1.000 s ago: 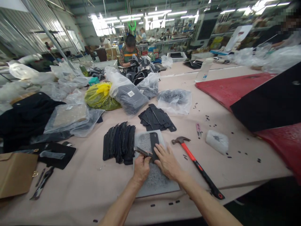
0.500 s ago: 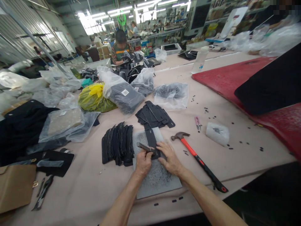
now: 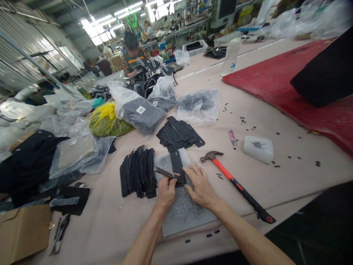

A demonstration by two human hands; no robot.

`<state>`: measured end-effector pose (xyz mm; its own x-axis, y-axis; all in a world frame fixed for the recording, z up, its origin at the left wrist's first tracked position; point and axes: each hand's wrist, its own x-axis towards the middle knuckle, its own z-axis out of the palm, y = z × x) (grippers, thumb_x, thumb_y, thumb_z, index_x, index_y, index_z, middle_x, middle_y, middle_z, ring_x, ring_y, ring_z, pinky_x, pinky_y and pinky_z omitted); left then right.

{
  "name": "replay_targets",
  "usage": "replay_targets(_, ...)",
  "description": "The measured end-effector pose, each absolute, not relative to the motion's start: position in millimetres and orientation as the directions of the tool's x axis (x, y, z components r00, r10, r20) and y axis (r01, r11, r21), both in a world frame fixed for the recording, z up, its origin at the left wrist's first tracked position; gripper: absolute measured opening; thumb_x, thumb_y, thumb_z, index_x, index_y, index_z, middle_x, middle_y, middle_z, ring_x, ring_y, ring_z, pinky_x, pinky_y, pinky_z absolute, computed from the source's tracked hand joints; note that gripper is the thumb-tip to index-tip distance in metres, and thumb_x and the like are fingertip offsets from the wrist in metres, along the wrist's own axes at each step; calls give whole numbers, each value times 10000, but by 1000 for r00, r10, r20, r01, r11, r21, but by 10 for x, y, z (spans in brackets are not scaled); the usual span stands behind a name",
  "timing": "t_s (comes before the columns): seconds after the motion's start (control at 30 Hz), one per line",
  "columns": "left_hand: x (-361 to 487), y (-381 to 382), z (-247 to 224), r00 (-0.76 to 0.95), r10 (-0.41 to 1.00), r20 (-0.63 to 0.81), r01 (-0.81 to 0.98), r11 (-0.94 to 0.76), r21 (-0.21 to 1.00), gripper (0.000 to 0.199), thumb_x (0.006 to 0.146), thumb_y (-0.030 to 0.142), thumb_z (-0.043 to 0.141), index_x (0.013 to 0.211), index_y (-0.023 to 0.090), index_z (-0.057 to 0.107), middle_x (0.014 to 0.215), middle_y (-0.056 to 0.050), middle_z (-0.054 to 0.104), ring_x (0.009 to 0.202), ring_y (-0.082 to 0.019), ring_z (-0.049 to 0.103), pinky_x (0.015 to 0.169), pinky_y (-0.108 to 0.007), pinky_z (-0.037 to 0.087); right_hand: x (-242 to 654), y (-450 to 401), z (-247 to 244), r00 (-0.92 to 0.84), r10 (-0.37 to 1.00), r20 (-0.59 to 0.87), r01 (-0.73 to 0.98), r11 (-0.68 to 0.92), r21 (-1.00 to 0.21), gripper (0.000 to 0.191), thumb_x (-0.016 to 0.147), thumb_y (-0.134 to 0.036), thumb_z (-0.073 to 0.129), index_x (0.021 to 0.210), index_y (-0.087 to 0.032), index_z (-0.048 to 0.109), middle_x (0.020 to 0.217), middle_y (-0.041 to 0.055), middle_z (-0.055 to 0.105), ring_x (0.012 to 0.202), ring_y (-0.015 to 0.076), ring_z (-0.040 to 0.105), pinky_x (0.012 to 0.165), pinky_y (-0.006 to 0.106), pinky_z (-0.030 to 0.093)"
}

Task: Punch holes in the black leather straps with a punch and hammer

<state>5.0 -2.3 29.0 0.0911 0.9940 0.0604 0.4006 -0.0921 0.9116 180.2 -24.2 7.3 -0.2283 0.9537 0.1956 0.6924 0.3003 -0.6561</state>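
A dark metal punch point(image 3: 165, 172) is pinched in my left hand point(image 3: 166, 193), tilted low over the near end of a black strip point(image 3: 176, 161). The strip lies on a pitted grey board point(image 3: 182, 217). My right hand point(image 3: 200, 187) lies with fingers apart at the strip's right edge, its fingertips touching or very close to it. To the right rests a claw hammer point(image 3: 228, 173) with a red and black handle. A tight row of black pieces point(image 3: 139, 171) stands left of the board, and a loose fanned pile of black pieces point(image 3: 179, 133) lies beyond it.
Pink snips point(image 3: 232, 139) and a white wrapped bundle point(image 3: 258, 149) sit right of the hammer. Small black ovals dot the table. Plastic bags point(image 3: 140, 110) and a yellow bag point(image 3: 110, 121) stand behind. A red board point(image 3: 275, 81) lies far right. A person point(image 3: 134, 55) sits across the table.
The camera view has shifted and tilted slightly. My left hand still holds the punch over the strip, its free end a little lower to the left. My right hand stays beside the strip.
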Motion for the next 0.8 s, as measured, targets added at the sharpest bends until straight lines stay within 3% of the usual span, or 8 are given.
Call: replay_targets(0.8, 76, -58, 147, 142, 981, 133, 462, -184, 867, 229, 872, 173, 519, 1003, 199, 705, 1028, -47, 738, 992, -202, 678, 928, -353, 540, 1818, -250, 92, -238, 951, 199, 704, 310, -639, 632, 806, -198, 518, 1425, -174, 392, 1434, 96, 477, 1392, 285, 274, 1137, 552, 174)
